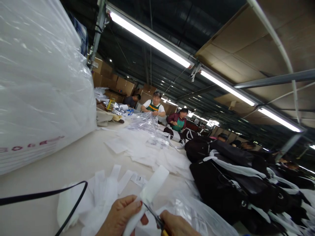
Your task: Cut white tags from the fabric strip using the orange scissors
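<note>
White pieces (99, 188) lie toward the bench's (56, 167) near edge; rightward, left hand (125, 209) pinches a thick strip (156, 182) jutting past the thumb. Right hand (177, 224) grips scissors (155, 214), tips at strip; black bags (216, 177) beyond, bench's right side.

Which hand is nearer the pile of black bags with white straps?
Right. The right hand is left of the black bags, clear plastic sheeting between them; the left hand, gripping a flat white strip, is farther left.

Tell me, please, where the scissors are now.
In the head view's bottom centre, the scissors are in the right hand, by the white strip in the left hand.
</note>
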A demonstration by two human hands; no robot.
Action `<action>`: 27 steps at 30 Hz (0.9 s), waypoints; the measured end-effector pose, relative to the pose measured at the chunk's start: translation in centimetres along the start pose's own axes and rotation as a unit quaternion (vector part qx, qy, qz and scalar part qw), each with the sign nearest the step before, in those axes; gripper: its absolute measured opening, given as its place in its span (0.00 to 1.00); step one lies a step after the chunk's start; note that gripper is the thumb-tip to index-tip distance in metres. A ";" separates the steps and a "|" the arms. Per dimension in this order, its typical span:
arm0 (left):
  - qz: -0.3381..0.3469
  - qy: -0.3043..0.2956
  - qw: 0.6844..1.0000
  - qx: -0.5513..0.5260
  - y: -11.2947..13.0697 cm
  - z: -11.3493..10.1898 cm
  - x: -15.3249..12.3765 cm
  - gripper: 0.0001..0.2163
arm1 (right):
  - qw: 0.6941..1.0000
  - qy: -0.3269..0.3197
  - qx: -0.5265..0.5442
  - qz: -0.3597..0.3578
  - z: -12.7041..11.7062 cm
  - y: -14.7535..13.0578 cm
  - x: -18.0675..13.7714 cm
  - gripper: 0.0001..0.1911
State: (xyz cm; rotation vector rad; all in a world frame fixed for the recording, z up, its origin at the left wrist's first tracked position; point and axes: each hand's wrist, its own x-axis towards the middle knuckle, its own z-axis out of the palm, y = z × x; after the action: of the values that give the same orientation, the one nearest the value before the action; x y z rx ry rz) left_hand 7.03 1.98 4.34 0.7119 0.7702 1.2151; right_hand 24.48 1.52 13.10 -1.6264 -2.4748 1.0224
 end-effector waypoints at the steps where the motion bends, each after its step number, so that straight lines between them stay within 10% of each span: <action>1: -0.001 -0.001 1.000 0.003 0.0 0.0 0.0 0.18 | 1.000 -0.003 -0.008 -0.004 -0.1 -0.4 0.0 0.12; 27: -0.037 0.030 0.998 0.035 1.1 -2.1 -0.1 0.13 | 0.993 -0.034 0.105 -0.040 2.5 -0.6 3.7 0.30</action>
State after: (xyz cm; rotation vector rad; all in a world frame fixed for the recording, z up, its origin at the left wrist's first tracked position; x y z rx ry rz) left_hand 4.74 2.28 4.08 0.7010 0.8853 1.1504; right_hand 21.42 3.12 10.20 -1.4420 -2.3567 1.2953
